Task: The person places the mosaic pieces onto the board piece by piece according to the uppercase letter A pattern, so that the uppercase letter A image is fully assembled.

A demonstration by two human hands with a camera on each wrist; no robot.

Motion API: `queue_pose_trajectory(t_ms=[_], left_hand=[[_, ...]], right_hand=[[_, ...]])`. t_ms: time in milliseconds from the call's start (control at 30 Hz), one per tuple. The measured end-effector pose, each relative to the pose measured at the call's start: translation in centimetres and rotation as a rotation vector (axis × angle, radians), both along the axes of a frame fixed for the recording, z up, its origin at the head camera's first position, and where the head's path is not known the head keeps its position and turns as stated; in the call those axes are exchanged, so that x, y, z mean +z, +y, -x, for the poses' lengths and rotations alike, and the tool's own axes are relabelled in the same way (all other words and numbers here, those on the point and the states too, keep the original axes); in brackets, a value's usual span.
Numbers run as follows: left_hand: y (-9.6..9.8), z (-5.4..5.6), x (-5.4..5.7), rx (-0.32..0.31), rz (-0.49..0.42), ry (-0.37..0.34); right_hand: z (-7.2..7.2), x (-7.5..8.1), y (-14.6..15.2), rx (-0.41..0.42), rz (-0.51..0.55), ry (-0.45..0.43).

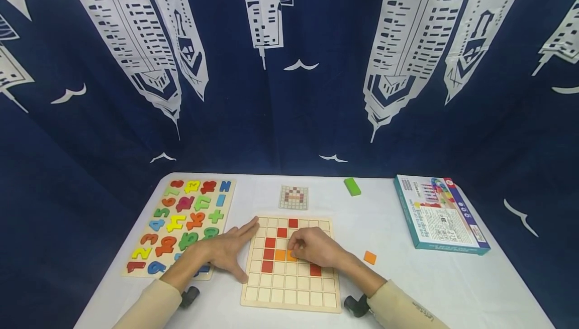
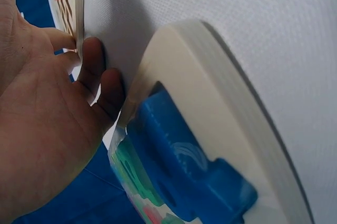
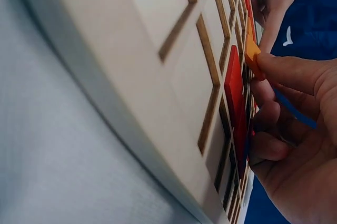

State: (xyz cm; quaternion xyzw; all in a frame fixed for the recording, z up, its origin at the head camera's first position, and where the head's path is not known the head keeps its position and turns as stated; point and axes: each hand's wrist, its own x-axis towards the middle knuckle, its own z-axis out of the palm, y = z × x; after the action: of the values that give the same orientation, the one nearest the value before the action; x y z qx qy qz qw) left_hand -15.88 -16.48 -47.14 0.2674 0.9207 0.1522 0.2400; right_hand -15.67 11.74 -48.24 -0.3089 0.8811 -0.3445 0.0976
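A wooden grid board (image 1: 289,296) lies in the middle of the table, with several red tiles (image 1: 267,266) and an orange tile (image 1: 280,255) set in its squares. My right hand (image 1: 316,248) is over the board's middle, pinching another orange tile (image 3: 254,58) between thumb and fingers at the square right of the first orange one. Its other fingers are curled near a red tile (image 3: 235,87). With fingers spread, my left hand (image 1: 226,251) rests along the board's left edge, thumb and fingertips at the rim.
Left of the grid stands a number puzzle board (image 2: 195,50) with colourful pieces. A small pattern card (image 1: 293,197) lies behind the grid, a green block (image 1: 352,187) at the back. To the right are a loose orange tile (image 1: 370,257) and a teal-edged box (image 1: 443,213).
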Motion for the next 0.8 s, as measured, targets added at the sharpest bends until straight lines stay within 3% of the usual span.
queue_pose_trajectory(t_ms=[800], left_hand=[[-0.15, -0.13, 0.07, -0.007, -0.023, 0.008]], right_hand=[[0.13, -0.19, -0.15, 0.003, -0.052, 0.051]])
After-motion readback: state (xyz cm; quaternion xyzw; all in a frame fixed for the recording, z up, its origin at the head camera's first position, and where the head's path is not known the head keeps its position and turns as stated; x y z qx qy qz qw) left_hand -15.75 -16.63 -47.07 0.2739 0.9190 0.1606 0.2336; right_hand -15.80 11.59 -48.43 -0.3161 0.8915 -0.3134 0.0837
